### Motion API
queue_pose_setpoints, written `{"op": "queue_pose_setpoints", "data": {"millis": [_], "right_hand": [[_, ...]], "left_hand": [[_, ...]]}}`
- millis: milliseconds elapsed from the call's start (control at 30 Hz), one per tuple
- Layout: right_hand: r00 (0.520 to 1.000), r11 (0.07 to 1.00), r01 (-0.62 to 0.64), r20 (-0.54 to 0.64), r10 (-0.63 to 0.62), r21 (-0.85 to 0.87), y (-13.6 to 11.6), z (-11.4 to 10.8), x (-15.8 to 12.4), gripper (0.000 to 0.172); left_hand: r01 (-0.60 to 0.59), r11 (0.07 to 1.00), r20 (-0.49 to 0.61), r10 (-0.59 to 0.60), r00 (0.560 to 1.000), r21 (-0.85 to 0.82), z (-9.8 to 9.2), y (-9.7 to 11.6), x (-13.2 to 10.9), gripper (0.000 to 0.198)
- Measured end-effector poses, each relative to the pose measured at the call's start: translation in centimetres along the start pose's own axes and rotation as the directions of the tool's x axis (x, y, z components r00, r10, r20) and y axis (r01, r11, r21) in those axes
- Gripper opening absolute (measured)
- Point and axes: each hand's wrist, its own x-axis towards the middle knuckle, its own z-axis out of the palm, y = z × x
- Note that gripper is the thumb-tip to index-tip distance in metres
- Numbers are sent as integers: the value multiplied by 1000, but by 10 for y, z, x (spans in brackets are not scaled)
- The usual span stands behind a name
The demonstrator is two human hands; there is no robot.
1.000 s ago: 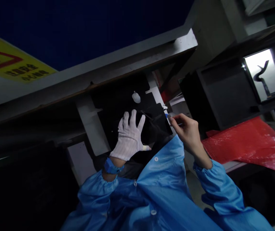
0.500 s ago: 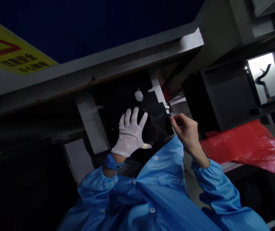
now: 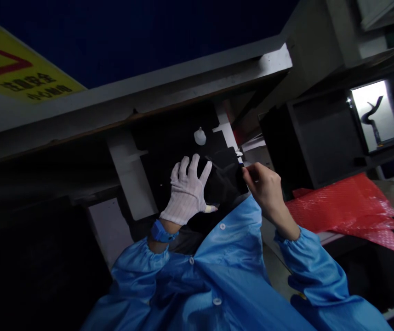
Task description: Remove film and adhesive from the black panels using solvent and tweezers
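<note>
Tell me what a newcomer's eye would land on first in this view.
Probably the white-gloved left hand, fingers spread over the dark panel near the middle, with the bare right hand pinched at its right edge. Next, the red plastic sheeting at right, below a bright white rectangle. The yellow sign stands out at upper left.

Pinch unreadable, edges cropped

Right hand (image 3: pixel 265 186): fingertips (image 3: pixel 247 174) too small and dark to tell what, if anything, they pinch. White scrap (image 3: pixel 239 153) nearby, too small to identify. Left hand (image 3: pixel 186 193) hides part of black panel (image 3: pixel 229 177). Yellow sign (image 3: pixel 41 73) cut by left edge; blue coat (image 3: pixel 234 276) by bottom edge.
</note>
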Motion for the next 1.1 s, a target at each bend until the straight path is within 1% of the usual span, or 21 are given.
{"op": "queue_pose_setpoints", "data": {"millis": [167, 367, 500, 600, 833, 967, 1100], "right_hand": [[999, 999, -3, 41, 2, 36, 1, -6, 4, 37], [998, 1000, -4, 57, 5, -14, 1, -3, 7, 35], [995, 995, 2, 101, 9, -104, -1, -4, 10, 32], [989, 979, 11, 149, 19, -201, -6, -6, 11, 29], [956, 912, 13, 273, 109, -411, -26, -7, 15, 26], [936, 875, 28, 321, 147, -484, -37, -4, 16, 26], [921, 856, 44, 352, 165, -515, -41, -5, 18, 27]], "left_hand": [[-17, 1000, -47, 15, 999, -25, -2, 0, -2, 147], [1, 1000, -40, -2, 999, -31, -2, -3, -1, 147], [-40, 999, -53, 39, 998, -24, 2, -6, -1, 149], [-56, 998, -40, 55, 998, -16, 3, -7, 0, 149], [-53, 999, -27, 52, 998, -6, 0, -6, -1, 149], [-49, 999, -19, 49, 999, -9, -2, -5, -1, 147], [-50, 999, -33, 49, 998, -16, -1, -5, -1, 146]]}}
